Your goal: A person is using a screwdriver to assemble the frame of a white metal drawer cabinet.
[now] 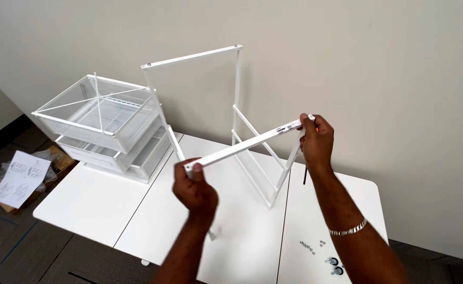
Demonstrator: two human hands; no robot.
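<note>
Frame assembly, mid-step: the person is fitting a white crossbar (244, 145) across the near uprights of the white metal frame (236, 100) standing on the white table (100, 202).

Left hand (194, 189) is clenched around the bar's near end, thumb on top. Right hand (315, 139) pinches the far end, fingertips closed on it right at the top of the front-right upright. Bar runs tilted, low at the left hand and higher at the right, just in front of the frame.

My read: the right end is at or near its joint (can't tell if it's seated), the left end isn't lined up yet. The next move calls for levelling the bar and bringing the left end onto its post, then fastening.

Hardware is ready: small screws (310, 246) and two casters (335, 265) lie near the right forearm. Stacked mesh baskets (105, 123) sit well off to the left, instruction sheet (21, 178) on the floor.
</note>
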